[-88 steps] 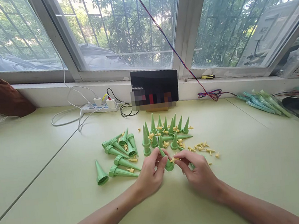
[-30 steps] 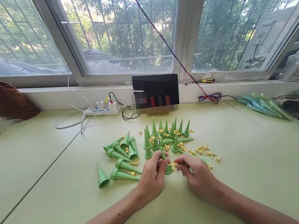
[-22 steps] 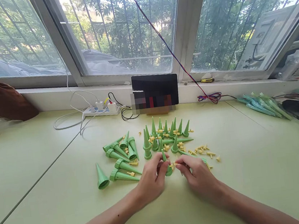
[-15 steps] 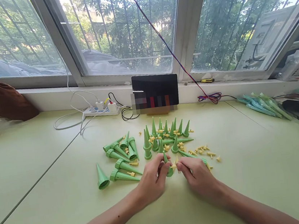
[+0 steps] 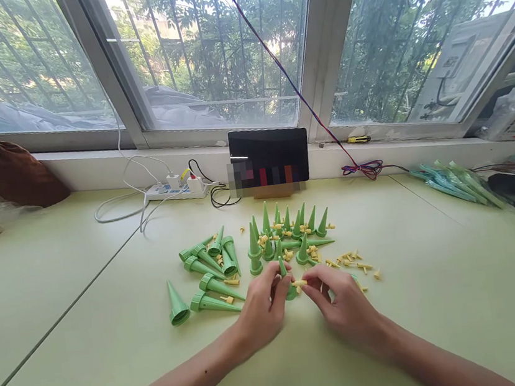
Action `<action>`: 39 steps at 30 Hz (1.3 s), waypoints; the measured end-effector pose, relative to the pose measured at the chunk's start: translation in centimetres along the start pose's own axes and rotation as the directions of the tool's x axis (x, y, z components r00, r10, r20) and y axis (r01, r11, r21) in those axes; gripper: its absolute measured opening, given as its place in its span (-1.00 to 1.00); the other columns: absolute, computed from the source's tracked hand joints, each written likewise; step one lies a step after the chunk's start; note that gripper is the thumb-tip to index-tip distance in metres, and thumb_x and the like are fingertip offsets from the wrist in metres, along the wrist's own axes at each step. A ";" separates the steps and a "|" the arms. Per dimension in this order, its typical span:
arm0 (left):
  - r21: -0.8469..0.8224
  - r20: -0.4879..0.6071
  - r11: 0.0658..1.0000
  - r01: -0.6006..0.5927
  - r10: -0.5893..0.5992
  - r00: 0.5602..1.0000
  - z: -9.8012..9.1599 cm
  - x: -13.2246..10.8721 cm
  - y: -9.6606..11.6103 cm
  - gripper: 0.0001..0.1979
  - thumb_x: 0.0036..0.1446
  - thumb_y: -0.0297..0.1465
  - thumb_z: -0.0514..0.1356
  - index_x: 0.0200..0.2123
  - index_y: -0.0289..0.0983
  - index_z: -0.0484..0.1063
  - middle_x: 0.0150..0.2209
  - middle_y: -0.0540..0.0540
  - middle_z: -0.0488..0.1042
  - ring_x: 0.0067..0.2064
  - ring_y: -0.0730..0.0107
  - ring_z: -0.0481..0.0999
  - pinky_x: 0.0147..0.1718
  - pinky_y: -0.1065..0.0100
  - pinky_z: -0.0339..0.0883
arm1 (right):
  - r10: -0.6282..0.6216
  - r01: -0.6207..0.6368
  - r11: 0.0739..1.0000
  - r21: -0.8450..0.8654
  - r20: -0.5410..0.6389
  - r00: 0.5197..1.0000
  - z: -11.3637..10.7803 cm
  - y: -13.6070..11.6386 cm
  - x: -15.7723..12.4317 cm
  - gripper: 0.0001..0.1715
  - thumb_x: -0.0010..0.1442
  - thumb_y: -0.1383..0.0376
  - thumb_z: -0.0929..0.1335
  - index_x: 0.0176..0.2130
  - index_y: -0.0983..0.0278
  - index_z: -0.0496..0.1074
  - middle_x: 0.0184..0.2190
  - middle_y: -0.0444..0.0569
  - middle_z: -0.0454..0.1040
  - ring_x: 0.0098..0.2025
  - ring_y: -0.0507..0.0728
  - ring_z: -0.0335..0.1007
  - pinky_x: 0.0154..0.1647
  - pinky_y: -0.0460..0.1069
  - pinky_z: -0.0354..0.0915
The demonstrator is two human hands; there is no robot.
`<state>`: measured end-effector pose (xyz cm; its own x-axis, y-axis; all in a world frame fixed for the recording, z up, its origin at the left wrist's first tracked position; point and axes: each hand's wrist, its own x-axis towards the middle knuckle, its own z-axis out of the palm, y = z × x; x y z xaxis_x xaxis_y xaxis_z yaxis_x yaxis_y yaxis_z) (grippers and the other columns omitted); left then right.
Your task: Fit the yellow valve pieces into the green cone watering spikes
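Observation:
My left hand (image 5: 264, 293) pinches a green plastic watering spike (image 5: 290, 292), holding it upright, tip up, just above the table. From the spike's right side a small yellow T-shaped valve (image 5: 299, 283) sticks out, its crosspiece lying level. The thumb and index finger of my right hand (image 5: 340, 292) are closed at the valve's right end; the exact contact is small and hard to see. Beyond my hands, several green spikes stand upright with yellow valves in them. Left of my left hand lie loose green spikes (image 5: 212, 303), and one spike (image 5: 177, 303) stands apart on its wide end.
Loose yellow valves (image 5: 351, 260) are scattered right of the standing spikes. Behind them a black tablet (image 5: 269, 154) leans on a wooden stand. A power strip (image 5: 175, 192) with white cables sits by the window ledge. Blue and green plastic packets (image 5: 453, 184) lie at the right.
The yellow valve at my right fingertips has turned from upright to level. My right fingers have opened slightly and shifted round it. My left hand keeps its hold on the spike.

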<state>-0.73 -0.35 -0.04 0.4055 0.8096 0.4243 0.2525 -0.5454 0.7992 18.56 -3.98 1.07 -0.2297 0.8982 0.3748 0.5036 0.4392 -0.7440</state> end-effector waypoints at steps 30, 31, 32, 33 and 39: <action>0.049 0.049 0.997 -0.056 0.053 0.997 0.0 -0.3 0.2 -0.77 0.40 -0.35 0.05 0.08 -0.23 0.29 -0.30 -0.05 0.51 -0.45 0.46 0.39 -0.40 0.42 0.33 | -0.021 0.025 0.992 -0.126 0.041 0.999 0.2 0.8 0.0 -0.55 0.49 0.20 0.12 -0.46 0.20 0.15 -0.56 -0.19 0.22 -0.53 0.04 0.08 -0.48 -0.06 0.06; 0.037 0.045 0.998 -0.044 0.042 0.998 0.0 -0.2 0.3 -0.73 0.39 -0.34 0.07 0.12 -0.23 0.27 -0.27 -0.06 0.51 -0.46 0.47 0.39 -0.42 0.43 0.33 | -0.021 0.023 0.992 -0.125 0.021 1.000 0.2 0.8 0.1 -0.54 0.49 0.20 0.12 -0.46 0.20 0.16 -0.57 -0.19 0.22 -0.53 0.04 0.08 -0.49 -0.06 0.06; 0.027 0.043 0.999 -0.029 0.028 0.999 0.0 -0.2 0.4 -0.70 0.38 -0.33 0.08 0.14 -0.23 0.26 -0.26 -0.06 0.51 -0.48 0.48 0.39 -0.44 0.44 0.33 | -0.021 0.021 0.992 -0.121 0.002 1.000 0.2 0.8 0.1 -0.53 0.49 0.19 0.11 -0.46 0.21 0.17 -0.58 -0.19 0.21 -0.54 0.04 0.07 -0.50 -0.06 0.05; 0.019 0.045 1.000 -0.014 0.014 0.999 0.0 -0.1 0.5 -0.69 0.38 -0.32 0.09 0.14 -0.23 0.25 -0.28 -0.05 0.51 -0.50 0.48 0.38 -0.46 0.44 0.32 | -0.019 0.018 0.993 -0.116 -0.013 1.000 0.1 0.8 0.1 -0.53 0.50 0.18 0.11 -0.46 0.21 0.17 -0.58 -0.19 0.21 -0.55 0.03 0.07 -0.50 -0.06 0.05; -0.024 0.106 0.998 0.054 -0.051 0.993 -0.1 0.4 0.8 -0.80 0.38 -0.28 0.09 -0.07 -0.28 0.38 -0.56 0.10 0.29 -0.54 0.46 0.32 -0.49 0.44 0.27 | -0.005 0.001 0.997 -0.080 -0.048 0.999 0.1 0.6 0.3 -0.52 0.50 0.18 0.12 -0.47 0.21 0.19 -0.58 -0.19 0.22 -0.55 0.03 0.11 -0.49 -0.06 0.08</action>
<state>-0.44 -0.45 0.86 0.4831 0.8088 0.3353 0.2533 -0.4956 0.8308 18.69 -3.50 0.69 -0.1920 0.8941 0.4045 0.5683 0.4374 -0.6970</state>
